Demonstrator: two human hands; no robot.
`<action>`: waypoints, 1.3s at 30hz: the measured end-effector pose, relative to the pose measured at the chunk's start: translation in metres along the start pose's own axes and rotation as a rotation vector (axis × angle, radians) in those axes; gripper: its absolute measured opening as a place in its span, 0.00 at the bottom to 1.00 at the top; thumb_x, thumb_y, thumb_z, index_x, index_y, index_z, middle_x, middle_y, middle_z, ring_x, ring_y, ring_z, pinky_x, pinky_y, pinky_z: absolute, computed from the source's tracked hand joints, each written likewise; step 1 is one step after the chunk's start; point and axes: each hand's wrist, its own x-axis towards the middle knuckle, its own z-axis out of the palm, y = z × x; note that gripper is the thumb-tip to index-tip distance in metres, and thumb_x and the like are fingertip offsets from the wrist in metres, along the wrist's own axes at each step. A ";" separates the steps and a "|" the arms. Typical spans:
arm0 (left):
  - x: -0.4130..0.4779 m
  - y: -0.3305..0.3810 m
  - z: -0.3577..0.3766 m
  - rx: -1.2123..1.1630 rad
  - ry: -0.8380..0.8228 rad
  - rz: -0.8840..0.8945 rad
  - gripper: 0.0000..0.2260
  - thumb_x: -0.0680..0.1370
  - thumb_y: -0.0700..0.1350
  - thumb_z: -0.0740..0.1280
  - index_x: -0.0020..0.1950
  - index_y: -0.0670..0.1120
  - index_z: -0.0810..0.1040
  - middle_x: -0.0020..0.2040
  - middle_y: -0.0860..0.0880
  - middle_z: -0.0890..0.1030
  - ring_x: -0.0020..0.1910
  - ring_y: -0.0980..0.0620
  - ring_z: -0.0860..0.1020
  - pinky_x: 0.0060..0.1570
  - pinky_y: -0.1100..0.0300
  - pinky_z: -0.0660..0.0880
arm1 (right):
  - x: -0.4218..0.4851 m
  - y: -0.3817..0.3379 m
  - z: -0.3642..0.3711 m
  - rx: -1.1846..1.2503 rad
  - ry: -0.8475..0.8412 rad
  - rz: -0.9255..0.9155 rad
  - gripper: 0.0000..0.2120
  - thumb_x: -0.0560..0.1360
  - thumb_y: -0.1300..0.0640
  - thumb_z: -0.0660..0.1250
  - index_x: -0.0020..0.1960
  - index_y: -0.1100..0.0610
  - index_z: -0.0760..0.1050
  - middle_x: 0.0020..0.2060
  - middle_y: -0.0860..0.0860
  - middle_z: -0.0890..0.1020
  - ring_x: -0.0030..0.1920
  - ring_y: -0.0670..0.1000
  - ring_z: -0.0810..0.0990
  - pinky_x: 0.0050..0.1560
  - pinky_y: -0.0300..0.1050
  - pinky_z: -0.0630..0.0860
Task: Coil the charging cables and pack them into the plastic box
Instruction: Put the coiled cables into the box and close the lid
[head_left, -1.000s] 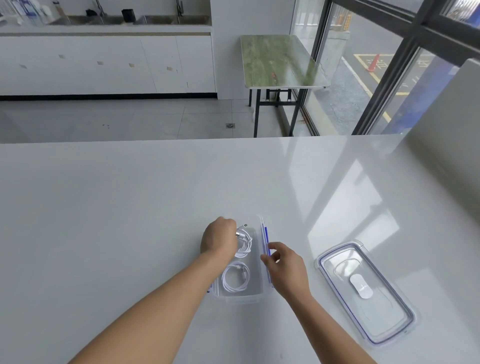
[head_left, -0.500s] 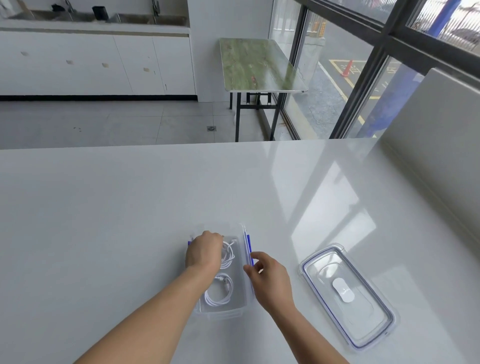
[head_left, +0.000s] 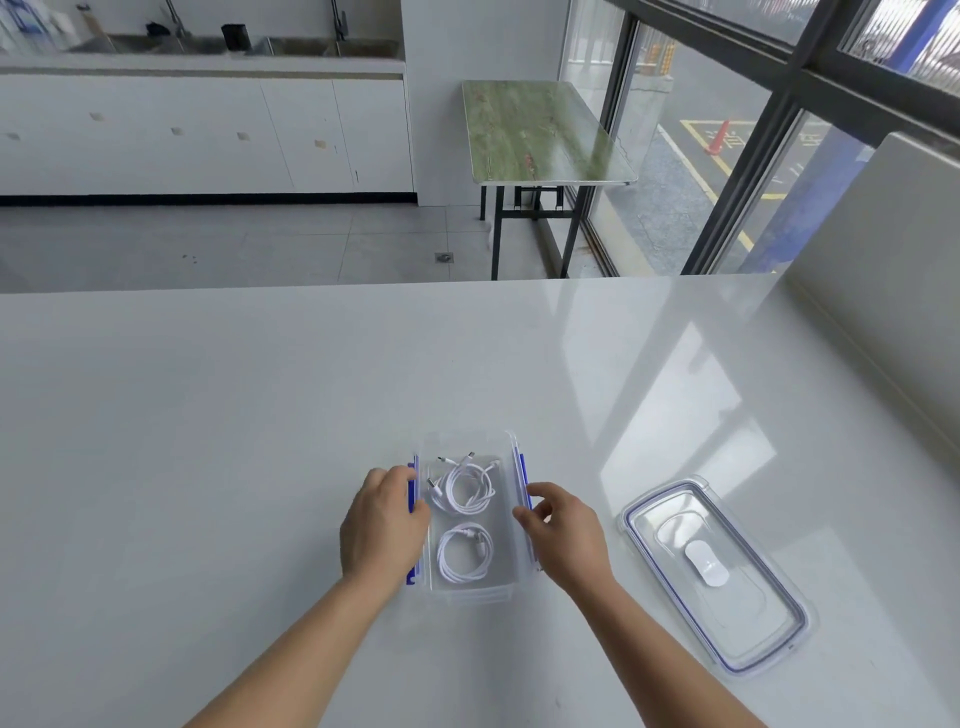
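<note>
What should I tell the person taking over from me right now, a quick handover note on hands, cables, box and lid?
Left hand: on the plastic box's left side, at its blue clip.
Right hand: at the right side, fingers by the rim; firm grip unclear.
Far coiled cable and near coiled cable: both inside the box.
Lid: off, flat on the table, right of the box.
Done: coiling and packing.
Left: probably fit the lid.

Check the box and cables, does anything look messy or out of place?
Mostly tidy. The far coiled cable in the plastic box is looser, its plug ends sticking out; the near coil is neat. The lid lies off to the right.
</note>
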 end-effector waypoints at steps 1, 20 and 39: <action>-0.005 -0.004 0.001 -0.036 -0.035 -0.042 0.14 0.76 0.45 0.65 0.61 0.50 0.77 0.55 0.49 0.78 0.50 0.46 0.80 0.44 0.56 0.75 | 0.000 -0.001 -0.001 -0.001 -0.005 -0.004 0.14 0.78 0.50 0.67 0.63 0.51 0.78 0.37 0.44 0.79 0.40 0.52 0.81 0.43 0.46 0.79; -0.039 -0.009 -0.004 -0.303 -0.164 -0.157 0.16 0.77 0.40 0.63 0.65 0.45 0.78 0.52 0.47 0.82 0.48 0.43 0.82 0.50 0.53 0.77 | -0.050 0.087 -0.072 -0.329 0.163 0.136 0.10 0.78 0.53 0.66 0.57 0.52 0.81 0.45 0.48 0.84 0.46 0.51 0.81 0.44 0.43 0.74; -0.048 0.003 -0.016 -0.398 -0.224 -0.222 0.16 0.77 0.40 0.63 0.35 0.59 0.70 0.37 0.52 0.81 0.39 0.37 0.84 0.47 0.46 0.81 | -0.045 0.149 -0.069 -0.701 0.125 0.101 0.02 0.74 0.58 0.63 0.43 0.56 0.72 0.40 0.51 0.77 0.42 0.57 0.77 0.35 0.48 0.73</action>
